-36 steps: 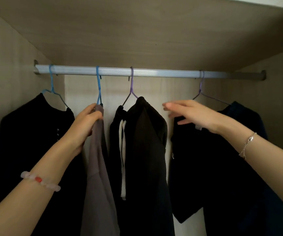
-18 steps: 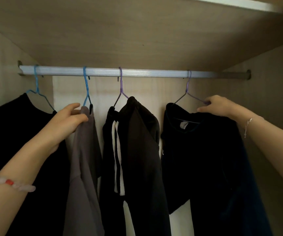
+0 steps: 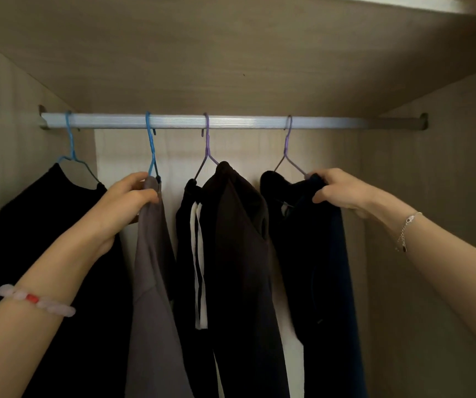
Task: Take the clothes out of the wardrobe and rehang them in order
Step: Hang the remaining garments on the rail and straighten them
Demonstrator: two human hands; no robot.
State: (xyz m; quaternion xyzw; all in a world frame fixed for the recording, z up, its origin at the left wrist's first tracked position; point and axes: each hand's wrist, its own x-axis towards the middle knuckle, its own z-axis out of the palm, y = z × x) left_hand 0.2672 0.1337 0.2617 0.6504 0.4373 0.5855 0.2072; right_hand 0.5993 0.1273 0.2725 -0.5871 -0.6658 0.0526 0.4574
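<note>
Head view: four thin wire hangers hang on a long silver metal rail (image 3: pixel 231 122) inside the wooden wardrobe (image 3: pixel 231 53). The left hand (image 3: pixel 126 203) pinches the top of a soft grey top (image 3: pixel 153 268) on a blue hanger (image 3: pixel 151 150). The right hand (image 3: pixel 338 191) grips the shoulder of a dark black garment (image 3: pixel 314 254) on a purple hanger (image 3: pixel 288 152).

Open gaps between hangers along rail (image 3: pixel 231 122); right end seemingly free.
</note>
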